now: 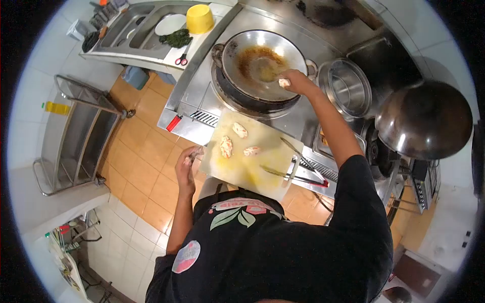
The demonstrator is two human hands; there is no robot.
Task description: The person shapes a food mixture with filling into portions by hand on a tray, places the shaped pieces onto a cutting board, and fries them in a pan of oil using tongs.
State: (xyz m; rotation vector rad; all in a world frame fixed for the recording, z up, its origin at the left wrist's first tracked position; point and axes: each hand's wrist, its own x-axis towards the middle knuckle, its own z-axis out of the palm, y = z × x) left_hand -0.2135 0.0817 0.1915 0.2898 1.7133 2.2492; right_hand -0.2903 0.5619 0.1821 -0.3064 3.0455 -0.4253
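My right hand (296, 83) is over the right side of a large metal wok (237, 50), its fingers closed on a pale, coated piece of food (284, 82). Brownish oil (265, 63) lies in the bottom of the wok. My left hand (188, 157) is beside the left edge of a pale cutting board (227, 174), fingers partly curled and apart, with whitish residue on the tips. Three similar pieces, an upper coated piece (240, 130), a left coated piece (226, 147) and a right coated piece (251, 151), lie on the board. Dark tongs (290, 174) rest across its right side.
Steel pots (344, 86) stand right of the wok, near a large domed metal lid (424, 120). A red-handled tool (174, 122) lies at the stove's front edge. Scissors (183, 59), dark leafy greens (175, 38) and a yellow container (200, 19) sit by the sink. A metal cart (83, 136) stands left.
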